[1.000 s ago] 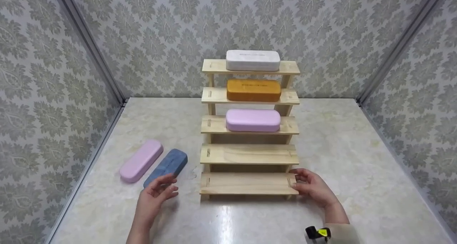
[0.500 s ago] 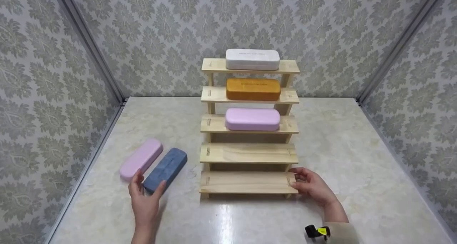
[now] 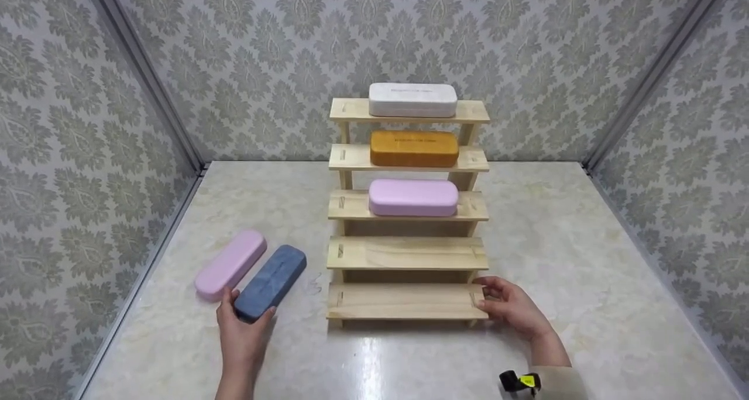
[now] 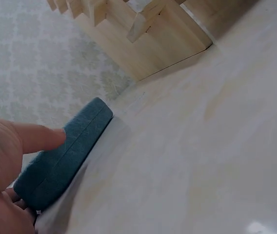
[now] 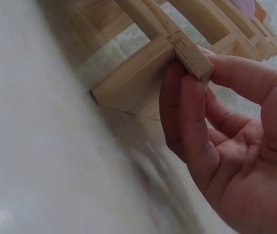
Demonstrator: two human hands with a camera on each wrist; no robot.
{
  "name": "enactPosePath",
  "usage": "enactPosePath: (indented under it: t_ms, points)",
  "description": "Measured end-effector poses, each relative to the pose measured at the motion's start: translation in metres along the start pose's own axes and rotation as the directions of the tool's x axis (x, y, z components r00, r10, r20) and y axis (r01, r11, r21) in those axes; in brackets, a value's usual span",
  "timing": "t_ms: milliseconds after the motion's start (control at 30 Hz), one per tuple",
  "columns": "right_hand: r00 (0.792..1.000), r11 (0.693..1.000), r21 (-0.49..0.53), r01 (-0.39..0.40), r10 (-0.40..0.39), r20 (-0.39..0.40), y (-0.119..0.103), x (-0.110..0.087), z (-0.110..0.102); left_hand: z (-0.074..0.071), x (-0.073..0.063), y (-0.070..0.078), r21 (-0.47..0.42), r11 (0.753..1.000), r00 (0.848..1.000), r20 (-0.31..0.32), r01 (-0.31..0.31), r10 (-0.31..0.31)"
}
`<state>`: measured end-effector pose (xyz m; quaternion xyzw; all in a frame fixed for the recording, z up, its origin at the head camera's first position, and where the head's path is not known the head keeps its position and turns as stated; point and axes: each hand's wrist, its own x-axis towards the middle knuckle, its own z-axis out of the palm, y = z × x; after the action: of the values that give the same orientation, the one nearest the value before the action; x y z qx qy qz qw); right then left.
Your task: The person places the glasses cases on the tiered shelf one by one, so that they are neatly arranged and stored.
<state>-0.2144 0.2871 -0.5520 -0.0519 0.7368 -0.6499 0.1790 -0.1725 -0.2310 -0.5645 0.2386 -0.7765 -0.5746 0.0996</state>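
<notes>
My left hand grips the near end of a blue glasses case lying aslant on the table. In the left wrist view the thumb lies along one side of the blue case, while the other fingers are partly hidden behind it. Beside it on the left lies a pink glasses case. My right hand pinches the right end of the lowest board of a wooden stepped rack. The right wrist view shows thumb and fingers on either side of that board's end.
Higher up the rack, a white case, an orange case and another pink case sit on the top three boards. Patterned wall panels enclose the marble-look table at the back and sides.
My left hand has shifted left from above the blue case's near end, opened around that end and come to grip it. The right hand has stayed on the rack.
</notes>
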Motion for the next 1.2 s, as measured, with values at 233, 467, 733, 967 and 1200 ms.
enactPosePath:
  t_ms: [233,467,733,967,1200]
  points:
    - [1.000,1.000,0.010,-0.007,0.007,0.005,0.003,0.001,0.000,0.000,0.002,-0.001,0.086,0.996,1.000,0.011,-0.003,0.002]
    - [0.999,1.000,-0.001,0.015,-0.014,0.034,0.004,0.001,-0.002,0.001,0.002,-0.003,0.118,0.992,0.999,-0.009,-0.031,0.032]
    - [0.999,1.000,0.000,0.016,-0.016,0.033,0.004,0.000,-0.002,0.000,0.000,-0.001,0.103,0.994,0.999,-0.028,-0.028,0.031]
    - [0.999,1.000,0.004,0.015,-0.015,0.030,0.004,0.000,-0.001,-0.003,0.000,0.003,0.060,0.998,0.998,-0.058,0.000,0.003]
    - [1.000,1.000,-0.005,0.010,-0.010,0.017,0.003,0.001,-0.001,-0.005,-0.002,0.008,-0.078,0.997,0.994,-0.112,0.000,-0.009]
